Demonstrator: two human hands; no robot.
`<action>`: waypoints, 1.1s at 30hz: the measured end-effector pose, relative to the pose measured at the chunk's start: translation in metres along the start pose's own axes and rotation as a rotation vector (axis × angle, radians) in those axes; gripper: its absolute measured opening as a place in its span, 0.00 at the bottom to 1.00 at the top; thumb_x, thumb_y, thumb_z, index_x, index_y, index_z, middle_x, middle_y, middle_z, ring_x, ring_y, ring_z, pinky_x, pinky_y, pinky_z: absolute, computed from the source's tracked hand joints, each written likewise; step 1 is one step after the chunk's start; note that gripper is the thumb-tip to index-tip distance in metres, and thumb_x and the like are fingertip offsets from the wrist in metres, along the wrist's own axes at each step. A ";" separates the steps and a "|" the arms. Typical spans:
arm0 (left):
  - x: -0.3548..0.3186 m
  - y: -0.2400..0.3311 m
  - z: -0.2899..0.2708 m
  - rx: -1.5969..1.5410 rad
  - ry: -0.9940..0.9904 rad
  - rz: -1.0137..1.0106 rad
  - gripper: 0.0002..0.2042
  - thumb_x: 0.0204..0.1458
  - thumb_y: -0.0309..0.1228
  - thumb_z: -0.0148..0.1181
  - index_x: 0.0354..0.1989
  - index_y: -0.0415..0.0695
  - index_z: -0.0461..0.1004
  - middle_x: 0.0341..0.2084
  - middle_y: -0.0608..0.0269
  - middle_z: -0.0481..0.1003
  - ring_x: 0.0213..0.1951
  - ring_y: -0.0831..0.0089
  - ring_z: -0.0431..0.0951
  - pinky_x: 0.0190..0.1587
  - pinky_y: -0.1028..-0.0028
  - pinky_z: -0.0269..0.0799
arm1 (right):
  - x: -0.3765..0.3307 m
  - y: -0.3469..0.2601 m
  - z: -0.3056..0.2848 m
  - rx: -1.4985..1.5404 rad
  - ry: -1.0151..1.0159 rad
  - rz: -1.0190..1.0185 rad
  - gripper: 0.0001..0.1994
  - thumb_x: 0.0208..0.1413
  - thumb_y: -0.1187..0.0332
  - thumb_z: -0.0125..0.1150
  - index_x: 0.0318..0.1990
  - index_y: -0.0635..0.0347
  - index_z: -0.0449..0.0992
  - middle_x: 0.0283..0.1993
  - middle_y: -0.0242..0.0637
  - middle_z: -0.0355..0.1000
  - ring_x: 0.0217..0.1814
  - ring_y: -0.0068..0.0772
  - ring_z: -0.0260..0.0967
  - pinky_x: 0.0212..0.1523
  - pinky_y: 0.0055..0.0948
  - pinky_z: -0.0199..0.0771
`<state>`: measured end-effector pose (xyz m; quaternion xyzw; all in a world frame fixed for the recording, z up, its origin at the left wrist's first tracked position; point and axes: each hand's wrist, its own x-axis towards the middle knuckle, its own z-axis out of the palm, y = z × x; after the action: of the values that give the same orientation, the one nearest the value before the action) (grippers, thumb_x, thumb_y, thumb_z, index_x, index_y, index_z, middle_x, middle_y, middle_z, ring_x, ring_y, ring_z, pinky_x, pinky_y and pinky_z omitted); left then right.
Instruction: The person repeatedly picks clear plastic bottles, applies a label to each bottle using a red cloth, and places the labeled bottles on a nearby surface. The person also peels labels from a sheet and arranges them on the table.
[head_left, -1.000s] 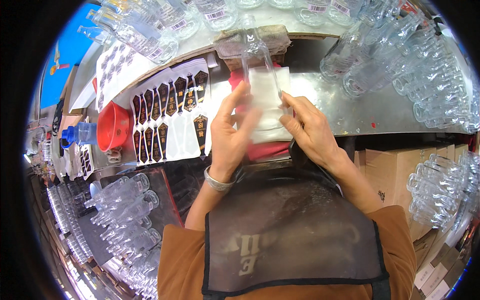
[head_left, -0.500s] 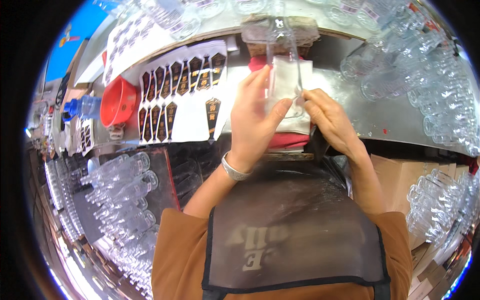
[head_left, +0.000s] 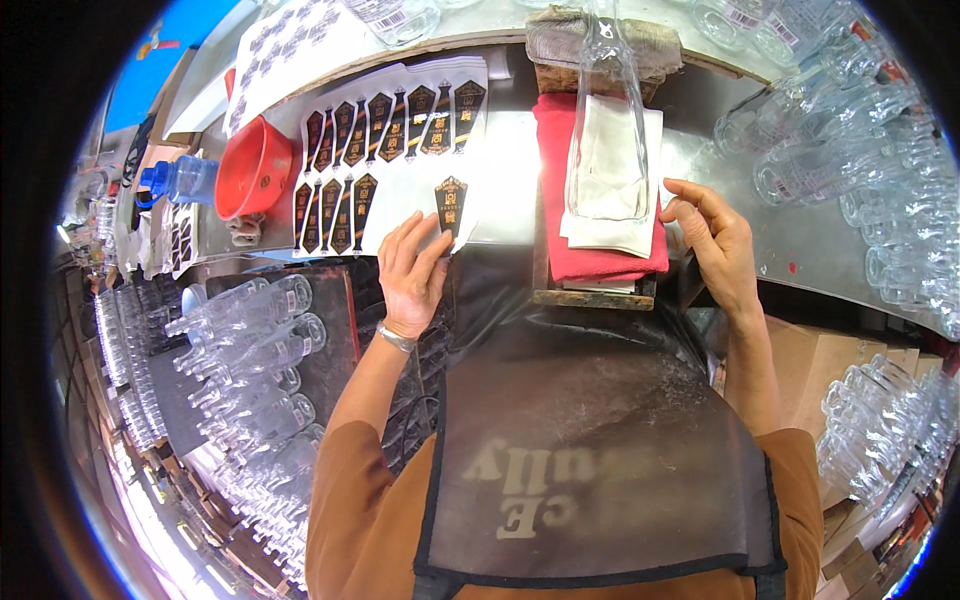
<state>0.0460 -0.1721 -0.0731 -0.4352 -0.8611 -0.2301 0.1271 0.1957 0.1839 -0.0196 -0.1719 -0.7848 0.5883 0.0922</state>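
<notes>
A clear glass bottle lies on folded white cloth over a red cloth pad. Its neck rests on a block wrapped in grey cloth. My right hand is beside the bottle's base with fingers loosely bent and apart, nothing visible in them. Over the lower edge of a white sheet of black-and-gold labels, my left hand is open. Its fingertips are at the lower end of a single label; whether they touch it I cannot tell.
A red bowl and a blue-capped plastic jug stand left of the sheet. Many clear bottles lie stacked at the right and lower left. Cardboard boxes are below the bench at right.
My left hand has left the bottle and moved left to the label sheet. My right hand has drawn off the bottle, which now lies untouched on the cloth. The view has shifted slightly.
</notes>
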 end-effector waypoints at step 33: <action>0.154 0.107 0.020 -1.121 -0.066 -0.341 0.35 0.56 0.32 0.61 0.71 0.33 0.55 0.70 0.46 0.58 0.70 0.62 0.59 0.70 0.65 0.53 | 0.070 -0.089 0.004 -0.095 -0.155 -0.223 0.11 0.52 0.69 0.60 0.40 0.66 0.80 0.30 0.37 0.76 0.32 0.27 0.71 0.35 0.27 0.70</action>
<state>0.0411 -0.0005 0.0049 -0.2983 -0.6695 -0.6537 -0.1882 0.1147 0.1843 0.0603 -0.0418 -0.8308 0.5481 0.0875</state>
